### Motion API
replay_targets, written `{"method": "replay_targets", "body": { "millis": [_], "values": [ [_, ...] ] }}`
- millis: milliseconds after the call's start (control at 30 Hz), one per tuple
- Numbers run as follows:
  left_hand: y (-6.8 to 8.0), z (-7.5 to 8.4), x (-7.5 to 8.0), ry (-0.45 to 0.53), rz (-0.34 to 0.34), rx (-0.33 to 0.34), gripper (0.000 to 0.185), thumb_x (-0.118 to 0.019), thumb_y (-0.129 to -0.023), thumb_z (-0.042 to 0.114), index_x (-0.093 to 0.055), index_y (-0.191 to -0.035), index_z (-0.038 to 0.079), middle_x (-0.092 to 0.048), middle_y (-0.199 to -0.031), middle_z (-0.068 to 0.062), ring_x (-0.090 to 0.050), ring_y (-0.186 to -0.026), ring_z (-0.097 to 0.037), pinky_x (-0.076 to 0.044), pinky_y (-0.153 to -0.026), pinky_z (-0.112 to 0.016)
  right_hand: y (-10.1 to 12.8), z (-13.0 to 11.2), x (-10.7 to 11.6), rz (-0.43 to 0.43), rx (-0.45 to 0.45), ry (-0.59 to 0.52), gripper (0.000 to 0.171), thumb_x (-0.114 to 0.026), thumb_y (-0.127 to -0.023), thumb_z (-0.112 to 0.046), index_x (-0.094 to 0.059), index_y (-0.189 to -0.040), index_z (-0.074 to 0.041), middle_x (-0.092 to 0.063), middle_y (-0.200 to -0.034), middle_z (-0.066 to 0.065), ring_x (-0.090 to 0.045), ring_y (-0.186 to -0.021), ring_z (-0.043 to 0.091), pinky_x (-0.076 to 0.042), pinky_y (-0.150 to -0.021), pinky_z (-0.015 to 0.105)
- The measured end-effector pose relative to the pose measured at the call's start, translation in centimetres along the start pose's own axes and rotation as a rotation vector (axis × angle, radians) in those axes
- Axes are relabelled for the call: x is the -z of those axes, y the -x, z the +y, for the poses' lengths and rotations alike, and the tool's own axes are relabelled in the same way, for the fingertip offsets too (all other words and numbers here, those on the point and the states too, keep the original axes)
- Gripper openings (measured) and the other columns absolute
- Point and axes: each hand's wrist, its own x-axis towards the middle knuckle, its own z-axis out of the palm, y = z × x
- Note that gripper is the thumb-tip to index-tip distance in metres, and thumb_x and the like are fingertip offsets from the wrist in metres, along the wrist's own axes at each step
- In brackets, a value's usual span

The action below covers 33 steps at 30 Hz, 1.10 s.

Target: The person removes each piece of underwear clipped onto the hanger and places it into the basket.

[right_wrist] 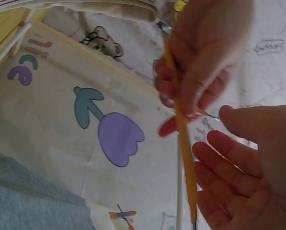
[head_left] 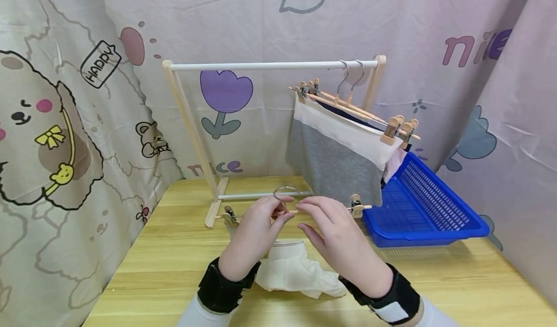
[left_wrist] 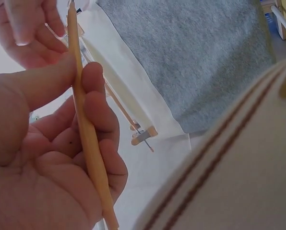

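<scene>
My left hand [head_left: 263, 223] grips the wooden bar of a clip hanger [left_wrist: 89, 134], its thumb and curled fingers around the bar. The hanger's metal hook [head_left: 287, 188] points up between the hands. Beside the bar, my right hand [right_wrist: 248, 177] has loosely bent fingers with the thumb held apart; fingertips are at or near the bar. Clips sit at the hanger's left end [head_left: 229, 215] and right end [head_left: 357, 206]. Below the hands is a cream garment [head_left: 300, 269] with brown stripes along its band; the hands partly hide whether the clips hold it.
A small rack with a white rail [head_left: 261, 66] stands behind the hands. Two clip hangers hang at its right, carrying a grey garment with white band [head_left: 335, 153] and a darker one behind. A blue basket [head_left: 428, 240] stands at the right on the wooden table [head_left: 143, 269].
</scene>
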Motion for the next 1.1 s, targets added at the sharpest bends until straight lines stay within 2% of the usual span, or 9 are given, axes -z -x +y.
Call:
{"method": "replay_targets", "body": {
  "millis": [67,133,233,433,633,867,1100],
  "values": [
    [0.0,0.0,0.0,0.005,-0.009,-0.005,0.029,-0.074,-0.094,0.010,-0.068,-0.123,0.007,-0.063,-0.086,0.002,-0.062,-0.083,-0.015,-0.051,-0.072,-0.024,0.0,0.0,-0.5,-0.010,0.001,0.030,0.030,-0.076,-0.095,-0.018,-0.068,-0.120,-0.005,-0.068,-0.122,0.009,-0.064,-0.114,0.027,-0.049,-0.101,0.042],
    [0.0,-0.1,-0.1,0.014,-0.024,-0.007,0.033,-0.074,-0.094,0.009,-0.067,-0.127,0.007,-0.064,-0.086,0.002,-0.064,-0.084,-0.016,-0.052,-0.073,-0.025,0.1,0.1,-0.9,-0.015,0.004,0.066,0.038,-0.085,-0.084,-0.012,-0.069,-0.118,-0.006,-0.069,-0.119,0.007,-0.065,-0.111,0.026,-0.051,-0.098,0.042],
    [-0.1,-0.1,-0.2,0.023,-0.047,-0.011,0.036,-0.073,-0.095,0.010,-0.066,-0.129,0.007,-0.064,-0.085,0.002,-0.065,-0.085,-0.017,-0.053,-0.074,-0.026,0.2,0.3,-1.4,-0.019,0.016,0.118,0.040,-0.089,-0.079,-0.012,-0.070,-0.113,-0.007,-0.070,-0.113,0.004,-0.067,-0.105,0.023,-0.054,-0.093,0.041],
    [0.0,-0.1,-0.2,0.023,-0.092,-0.005,0.034,-0.071,-0.097,0.012,-0.064,-0.130,0.008,-0.063,-0.084,0.003,-0.065,-0.085,-0.017,-0.052,-0.074,-0.026,0.3,0.4,-2.0,-0.015,0.032,0.162,0.033,-0.089,-0.078,-0.014,-0.071,-0.106,-0.010,-0.071,-0.102,0.000,-0.069,-0.093,0.018,-0.055,-0.085,0.037],
    [0.0,0.0,-0.2,0.025,-0.116,0.008,0.033,-0.070,-0.098,0.012,-0.063,-0.131,0.009,-0.062,-0.084,0.003,-0.065,-0.085,-0.016,-0.052,-0.074,-0.026,0.3,0.4,-2.4,0.012,0.039,0.142,0.029,-0.087,-0.079,-0.017,-0.071,-0.102,-0.011,-0.070,-0.095,-0.002,-0.067,-0.085,0.015,-0.054,-0.075,0.034],
    [0.0,0.2,-0.1,0.044,-0.151,0.028,0.032,-0.067,-0.100,0.015,-0.064,-0.131,0.010,-0.061,-0.084,0.005,-0.060,-0.081,-0.012,-0.051,-0.075,-0.026,0.4,0.4,-2.6,0.025,0.011,0.107,0.023,-0.086,-0.079,-0.018,-0.071,-0.096,-0.012,-0.067,-0.087,-0.004,-0.062,-0.076,0.012,-0.046,-0.062,0.027],
    [0.1,0.2,-0.3,0.032,-0.160,0.031,0.028,-0.065,-0.101,0.021,-0.064,-0.128,0.012,-0.060,-0.083,0.006,-0.055,-0.079,-0.012,-0.047,-0.073,-0.026,0.5,0.5,-2.7,0.039,-0.022,0.068,0.021,-0.087,-0.079,-0.010,-0.071,-0.093,-0.010,-0.066,-0.081,-0.004,-0.060,-0.073,0.011,-0.050,-0.064,0.028]
  ]
}}
